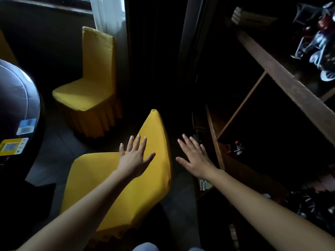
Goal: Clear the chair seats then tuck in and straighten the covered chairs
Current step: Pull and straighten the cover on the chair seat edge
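Two chairs in yellow fabric covers stand in a dim room. The near chair (116,187) is right below me, its seat bare and its backrest on the right. My left hand (134,158) hovers over that chair's backrest with fingers spread, holding nothing. To the right of the backrest, over dark floor, my right hand (194,158) is also spread and empty. The far chair (90,84) stands by the window, its seat bare and its pleated skirt hanging down.
A dark round table edge (20,105) with sticker labels curves in at the left. A wooden shelf unit (282,77) runs along the right and holds a model motorcycle (315,42) and small items. A white curtain (107,11) hangs behind the far chair.
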`<move>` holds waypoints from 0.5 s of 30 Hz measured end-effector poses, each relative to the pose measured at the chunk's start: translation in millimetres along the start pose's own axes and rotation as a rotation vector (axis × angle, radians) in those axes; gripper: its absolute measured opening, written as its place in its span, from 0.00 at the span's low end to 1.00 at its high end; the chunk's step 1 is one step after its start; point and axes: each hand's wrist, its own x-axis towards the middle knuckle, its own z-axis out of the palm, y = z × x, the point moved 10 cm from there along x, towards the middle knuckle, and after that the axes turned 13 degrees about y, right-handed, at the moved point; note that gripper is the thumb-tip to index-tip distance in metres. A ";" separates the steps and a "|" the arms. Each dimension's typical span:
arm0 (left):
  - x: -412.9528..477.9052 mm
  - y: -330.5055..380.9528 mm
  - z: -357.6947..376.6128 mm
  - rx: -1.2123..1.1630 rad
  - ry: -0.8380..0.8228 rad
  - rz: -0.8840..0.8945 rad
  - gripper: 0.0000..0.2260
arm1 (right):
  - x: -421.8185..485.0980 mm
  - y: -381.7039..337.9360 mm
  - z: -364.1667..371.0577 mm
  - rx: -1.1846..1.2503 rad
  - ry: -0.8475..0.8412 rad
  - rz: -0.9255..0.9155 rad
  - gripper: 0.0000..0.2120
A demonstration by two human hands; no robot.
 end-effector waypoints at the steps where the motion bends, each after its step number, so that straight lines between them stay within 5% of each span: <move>1: 5.1 -6.1 -0.4 0.008 -0.004 -0.007 0.33 | 9.0 0.5 1.1 0.005 -0.004 -0.005 0.33; 15: 29.5 -111.5 -16.9 0.061 -0.003 -0.407 0.32 | 153.1 -43.2 27.9 -0.159 -0.105 -0.403 0.33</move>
